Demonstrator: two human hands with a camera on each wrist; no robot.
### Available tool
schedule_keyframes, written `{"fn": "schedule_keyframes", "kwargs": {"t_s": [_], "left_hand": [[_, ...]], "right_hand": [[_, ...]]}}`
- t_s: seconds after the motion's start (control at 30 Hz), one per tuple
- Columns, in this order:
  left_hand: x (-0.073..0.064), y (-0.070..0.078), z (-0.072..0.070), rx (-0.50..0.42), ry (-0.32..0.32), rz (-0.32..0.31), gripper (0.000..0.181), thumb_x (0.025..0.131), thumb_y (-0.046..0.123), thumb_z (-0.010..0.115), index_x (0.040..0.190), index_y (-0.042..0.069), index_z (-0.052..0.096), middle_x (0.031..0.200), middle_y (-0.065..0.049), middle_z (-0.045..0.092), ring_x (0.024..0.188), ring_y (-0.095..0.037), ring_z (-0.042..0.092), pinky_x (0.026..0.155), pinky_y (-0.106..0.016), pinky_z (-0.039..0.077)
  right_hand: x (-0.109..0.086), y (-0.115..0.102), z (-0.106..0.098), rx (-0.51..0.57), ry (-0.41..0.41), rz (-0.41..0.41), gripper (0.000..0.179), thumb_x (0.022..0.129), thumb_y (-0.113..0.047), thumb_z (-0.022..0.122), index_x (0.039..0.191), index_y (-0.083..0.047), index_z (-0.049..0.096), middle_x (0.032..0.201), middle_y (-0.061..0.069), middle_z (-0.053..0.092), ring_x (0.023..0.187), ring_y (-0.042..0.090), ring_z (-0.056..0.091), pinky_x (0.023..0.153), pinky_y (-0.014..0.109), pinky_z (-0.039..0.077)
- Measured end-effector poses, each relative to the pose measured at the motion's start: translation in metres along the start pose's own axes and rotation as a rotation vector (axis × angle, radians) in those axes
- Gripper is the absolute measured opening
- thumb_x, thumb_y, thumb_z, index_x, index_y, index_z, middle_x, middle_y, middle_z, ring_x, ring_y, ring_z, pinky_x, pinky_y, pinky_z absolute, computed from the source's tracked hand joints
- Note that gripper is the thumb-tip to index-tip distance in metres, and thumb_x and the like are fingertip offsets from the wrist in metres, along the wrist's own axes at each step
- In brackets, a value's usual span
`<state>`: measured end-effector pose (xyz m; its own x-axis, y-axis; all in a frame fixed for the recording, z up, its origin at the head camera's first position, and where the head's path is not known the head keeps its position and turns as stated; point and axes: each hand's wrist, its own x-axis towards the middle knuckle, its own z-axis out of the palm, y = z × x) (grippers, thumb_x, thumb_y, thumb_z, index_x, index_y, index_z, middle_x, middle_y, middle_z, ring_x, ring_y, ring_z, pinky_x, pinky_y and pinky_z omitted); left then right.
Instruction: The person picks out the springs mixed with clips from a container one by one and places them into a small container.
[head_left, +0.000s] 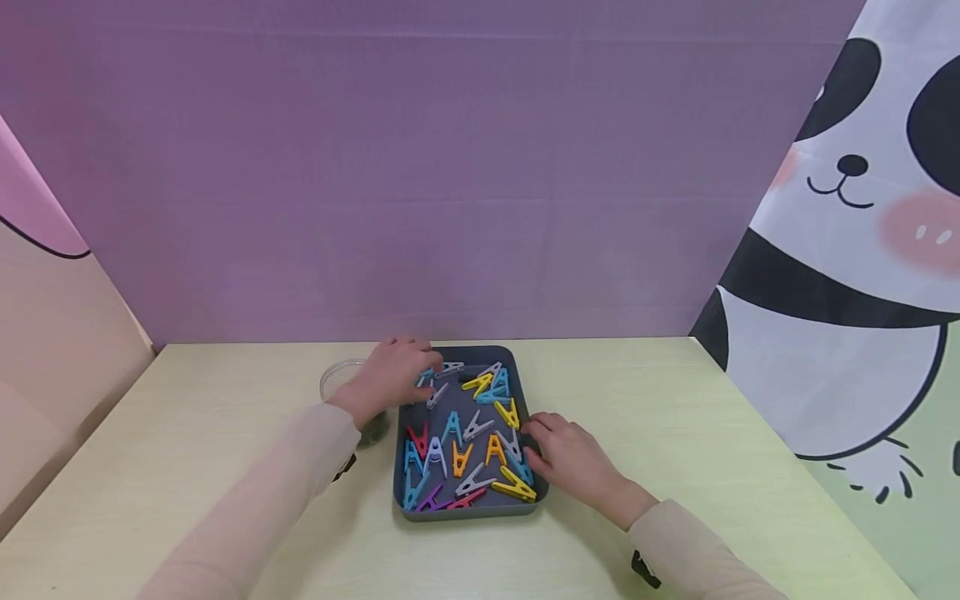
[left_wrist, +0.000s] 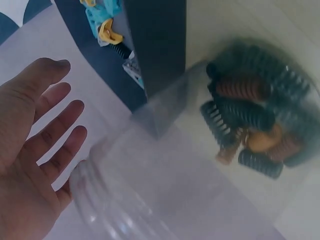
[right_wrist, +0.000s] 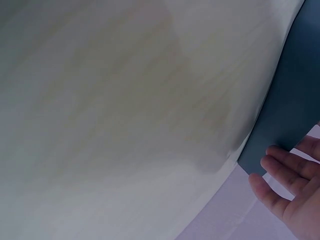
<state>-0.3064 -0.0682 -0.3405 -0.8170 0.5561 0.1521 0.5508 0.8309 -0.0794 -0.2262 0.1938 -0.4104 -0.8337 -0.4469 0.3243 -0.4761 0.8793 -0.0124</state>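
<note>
A dark grey tray (head_left: 468, 516) holds many plastic clothespins in blue, yellow, grey, red, orange and purple, such as an orange clothespin (head_left: 461, 458). My left hand (head_left: 393, 371) reaches over the tray's far left corner, above the clear jar; in the left wrist view its fingers (left_wrist: 62, 150) are loosely bent and hold nothing. Ribbed pieces (left_wrist: 245, 115), dark green, brown and orange, lie at the bottom of the clear jar (left_wrist: 130, 200). At the tray's right wall rests my right hand (head_left: 573, 458), its relaxed fingertips (right_wrist: 272, 162) against the side.
The jar stands close to the tray's left wall, partly hidden by my left hand and sleeve. One dark ribbed piece (head_left: 467, 377) lies among the clothespins near the tray's far end. Behind the pale wooden table (head_left: 637, 400) hangs a purple cloth (head_left: 480, 183).
</note>
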Motion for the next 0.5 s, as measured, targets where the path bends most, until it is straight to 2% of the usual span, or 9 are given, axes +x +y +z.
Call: {"fn": "schedule_keyframes", "kwargs": {"t_s": [0.2,0.5], "left_hand": [[0.011,0.009,0.009,-0.009,-0.016,0.001,0.033,0.078,0.037,0.069,0.108,0.023,0.064,0.109,0.002,0.062,0.104,-0.021,0.052,0.095,-0.041,0.038],[0.028,0.016,0.024,-0.011,0.022,-0.004,0.033,0.078,0.035,0.070,0.108,0.022,0.065,0.112,0.000,0.062,0.105,-0.022,0.052,0.096,-0.042,0.039]], "right_hand": [[-0.001,0.000,-0.001,0.003,-0.001,0.001,0.027,0.082,-0.024,0.065,0.102,-0.008,0.062,0.106,0.006,0.061,0.094,0.020,0.059,0.081,0.035,0.051],[0.000,0.000,-0.002,0.009,0.010,-0.007,0.027,0.081,-0.024,0.065,0.102,-0.007,0.063,0.106,0.007,0.062,0.095,0.020,0.059,0.080,0.035,0.051]]}}
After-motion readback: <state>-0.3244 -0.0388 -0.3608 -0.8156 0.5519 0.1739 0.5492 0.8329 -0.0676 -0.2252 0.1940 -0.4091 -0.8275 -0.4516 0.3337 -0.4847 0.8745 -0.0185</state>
